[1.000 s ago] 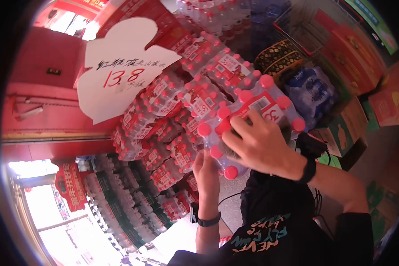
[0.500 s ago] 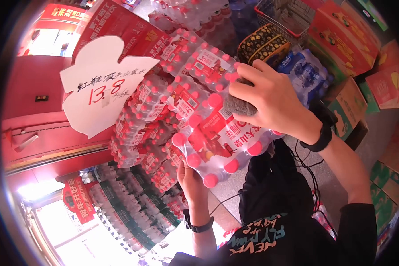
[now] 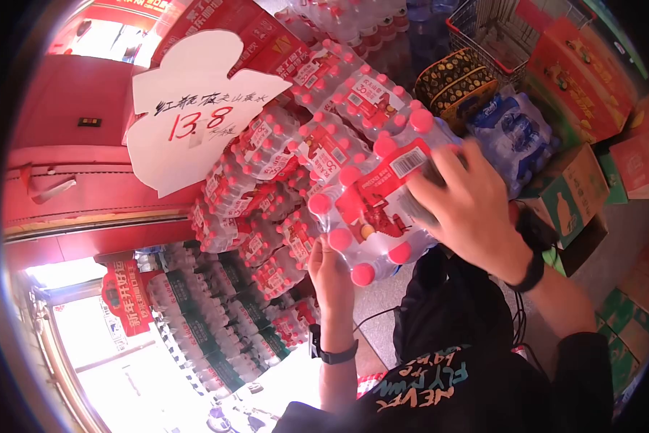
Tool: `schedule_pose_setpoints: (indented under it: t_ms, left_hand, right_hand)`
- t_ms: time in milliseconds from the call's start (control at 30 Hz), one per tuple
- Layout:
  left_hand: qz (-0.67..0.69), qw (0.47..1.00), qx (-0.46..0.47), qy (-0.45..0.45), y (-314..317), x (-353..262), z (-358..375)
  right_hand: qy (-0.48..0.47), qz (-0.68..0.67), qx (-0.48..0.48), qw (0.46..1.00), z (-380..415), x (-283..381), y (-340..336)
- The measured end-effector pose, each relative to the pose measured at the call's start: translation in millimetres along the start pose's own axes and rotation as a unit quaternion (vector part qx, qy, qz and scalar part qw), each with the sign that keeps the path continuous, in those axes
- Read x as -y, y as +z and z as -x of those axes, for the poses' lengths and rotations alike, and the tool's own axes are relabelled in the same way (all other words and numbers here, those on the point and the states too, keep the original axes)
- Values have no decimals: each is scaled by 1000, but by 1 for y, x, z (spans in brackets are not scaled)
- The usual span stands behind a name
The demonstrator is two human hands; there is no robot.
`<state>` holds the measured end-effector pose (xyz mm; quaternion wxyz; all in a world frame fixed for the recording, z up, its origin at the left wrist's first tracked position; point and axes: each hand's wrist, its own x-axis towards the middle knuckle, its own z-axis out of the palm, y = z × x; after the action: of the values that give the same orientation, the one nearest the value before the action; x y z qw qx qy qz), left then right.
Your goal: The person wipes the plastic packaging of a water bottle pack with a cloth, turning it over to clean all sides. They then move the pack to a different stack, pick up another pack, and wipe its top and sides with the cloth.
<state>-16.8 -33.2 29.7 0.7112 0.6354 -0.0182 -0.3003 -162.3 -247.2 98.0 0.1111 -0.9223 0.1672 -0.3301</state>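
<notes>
A shrink-wrapped pack of red-capped water bottles [image 3: 371,206] is tilted in front of me, its red label and barcode facing up. My left hand [image 3: 327,273] grips the pack's lower left edge, fingers partly hidden behind the film. My right hand [image 3: 468,209] is on the pack's upper right side, blurred by motion, with its fingers curled over a fuzzy grey cloth [image 3: 423,193]. Most of the cloth is covered by those fingers. Behind the held pack, more packs of the same bottles [image 3: 331,148] are stacked.
A white price sign [image 3: 202,108] stands left of the stack. Beyond my right hand are a blue-wrapped bottle pack [image 3: 515,133], a black-and-yellow patterned bag [image 3: 454,79], a wire basket [image 3: 483,32] and cardboard boxes [image 3: 573,195]. Green-labelled bottle packs [image 3: 202,325] stand lower left.
My right hand has moved right and down across the pack with the cloth, uncovering the barcode. The held pack and my left hand sit slightly further right and higher; the whole view has shifted too.
</notes>
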Motion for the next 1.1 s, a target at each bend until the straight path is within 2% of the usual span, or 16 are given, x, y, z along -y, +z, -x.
schedule_pose_setpoints:
  t_ms: [33, 100, 200, 300, 367, 433, 500, 533, 600, 667, 767, 800, 833, 900, 967, 1100]
  left_hand:
    - [1, 1000, -20, 6, 10, -6, 3]
    - [14, 1000, 6, 2, -5, 3, -4]
    - [26, 999, 27, 6, -12, 8, -3]
    - [50, 996, 76, -7, -23, 10, -9]
    - [35, 997, 70, -16, -20, 4, -7]
    - [29, 997, 72, -17, -17, 3, -6]
    - [27, 995, 91, 2, -14, 0, -4]
    - [0, 996, 85, 8, -14, 0, -4]
    - [-7, 997, 82, 3, -17, 5, -9]
    - [-34, 996, 80, 23, -17, 6, -11]
    - [-13, 997, 61, 40, 2, -4, -3]
    - [-15, 995, 90, 47, -15, 5, -13]
    - [-82, 984, 111, 109, -24, 12, -16]
    - [-78, 986, 91, 116, -14, 9, -9]
    - [-112, 980, 79, 146, -2, 4, 0]
    - [-78, 969, 6, 232, 6, 29, -9]
  right_hand:
    - [-1, 14, -8, 1000, 15, 7, -8]
    - [6, -9, 21, 1000, 44, 13, -24]
    - [-44, -16, 55, 997, 64, 14, -32]
    - [-49, -2, -79, 996, 18, 16, -32]
    - [-68, -21, -107, 992, -1, 15, -13]
    - [-55, -61, -60, 995, 4, 18, 15]
    - [-25, -79, -81, 993, 13, 25, 14]
    - [-33, -72, -54, 995, 25, 27, 11]
    - [-109, -29, -61, 992, 51, 33, 17]
    - [-154, -35, -39, 987, 85, 40, 33]
    - [-181, -12, -115, 977, 103, 39, 39]
    - [-176, -5, -150, 973, 95, 32, 35]
    - [-170, 0, -185, 968, 87, 26, 31]
    - [-139, -5, -247, 959, 73, 11, 44]
    - [-186, 23, -296, 937, 82, -2, 67]
    - [-273, 45, -270, 922, 120, -27, 106]
